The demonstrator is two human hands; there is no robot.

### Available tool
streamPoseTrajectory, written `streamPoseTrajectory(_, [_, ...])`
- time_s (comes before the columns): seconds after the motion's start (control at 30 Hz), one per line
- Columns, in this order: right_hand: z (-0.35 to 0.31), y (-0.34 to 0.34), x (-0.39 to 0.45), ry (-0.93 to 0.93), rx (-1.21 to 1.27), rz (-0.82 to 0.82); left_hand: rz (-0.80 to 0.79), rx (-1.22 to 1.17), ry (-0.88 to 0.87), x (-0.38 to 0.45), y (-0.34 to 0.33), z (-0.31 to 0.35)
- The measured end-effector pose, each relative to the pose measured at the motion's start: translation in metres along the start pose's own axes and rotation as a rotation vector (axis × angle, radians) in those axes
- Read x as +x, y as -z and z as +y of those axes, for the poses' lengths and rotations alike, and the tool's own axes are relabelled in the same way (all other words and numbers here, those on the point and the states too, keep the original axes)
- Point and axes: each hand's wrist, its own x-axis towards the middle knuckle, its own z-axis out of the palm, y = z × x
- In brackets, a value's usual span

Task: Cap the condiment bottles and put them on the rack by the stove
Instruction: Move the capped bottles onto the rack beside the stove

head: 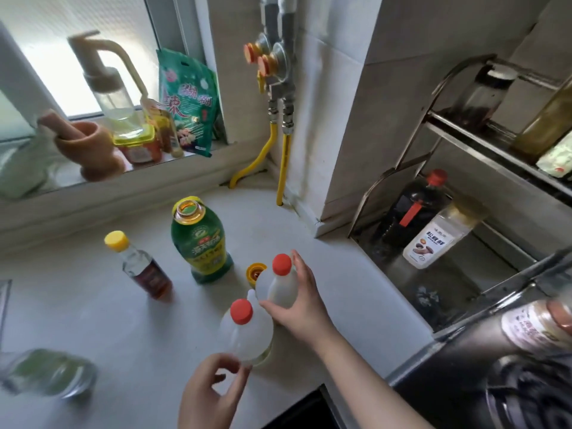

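a: what's each hand doing?
b: right hand (298,308) wraps the far red-capped bottle (278,287) on the counter (93,320); left hand (213,394) pinches the near red-capped bottle (244,334)
a: and the rack (483,243)?
b: off right, apart

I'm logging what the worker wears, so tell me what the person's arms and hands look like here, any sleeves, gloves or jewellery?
Both hands are bare: no gloves, rings or watch show on the left hand or the right hand. The right forearm is uncovered as far as the frame's bottom edge, with no sleeve in view. Only the left wrist shows, also bare. Nails look short and unpainted.
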Motion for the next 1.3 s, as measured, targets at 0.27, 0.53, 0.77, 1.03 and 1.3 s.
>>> streamPoseTrajectory(0.27, [-0.013, -0.01, 0.011, -0.151, -0.048, 0.029, -0.326, -0.008, 0.054, 0.042, 0.009, 0.003])
streamPoseTrajectory(0.53, [-0.002, 0.018, -0.007, -0.191, -0.02, 0.227, -0.392, -0.016, -0.163, 0.057, -0.004, 0.006])
streamPoseTrajectory(0.77, [0.024, 0.083, -0.023, -0.267, 0.022, 0.6, -0.494, 0.016, -0.254, 0.061, -0.051, 0.044])
streamPoseTrajectory(1.03, [0.062, 0.173, 0.002, -0.381, 0.01, 1.055, -0.553, -0.033, -0.323, 0.088, -0.135, 0.112])
streamPoseTrajectory(1.3, [0.109, 0.219, 0.035, -0.522, 0.002, 1.242, -0.631, -0.048, -0.356, 0.104, -0.198, 0.153])
